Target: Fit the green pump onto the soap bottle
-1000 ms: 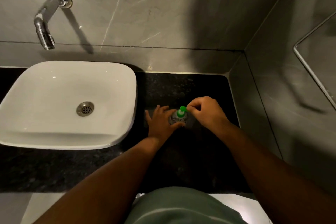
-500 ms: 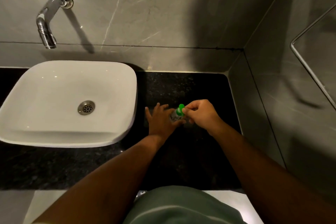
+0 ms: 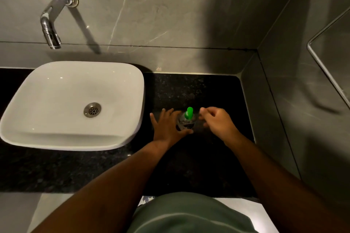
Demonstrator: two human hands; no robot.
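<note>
A small clear soap bottle [image 3: 184, 122] stands upright on the black counter [image 3: 198, 91], right of the sink. The green pump [image 3: 188, 112] sits on its neck, nozzle pointing away from me. My left hand [image 3: 166, 126] wraps the bottle's left side, thumb across the front near its base. My right hand [image 3: 216, 121] hovers just right of the pump, fingers loosely curled, a small gap between fingertips and pump, holding nothing.
A white basin [image 3: 72, 104] fills the counter's left part, with a chrome tap [image 3: 54, 15] on the wall above. Grey walls close the back and right sides [image 3: 274, 109]. A mirror edge [image 3: 325, 62] shows at the far right.
My right hand has let go of the green pump and drawn away to the right. The pump now stands on the bottle by itself. My left hand stays on the bottle.
</note>
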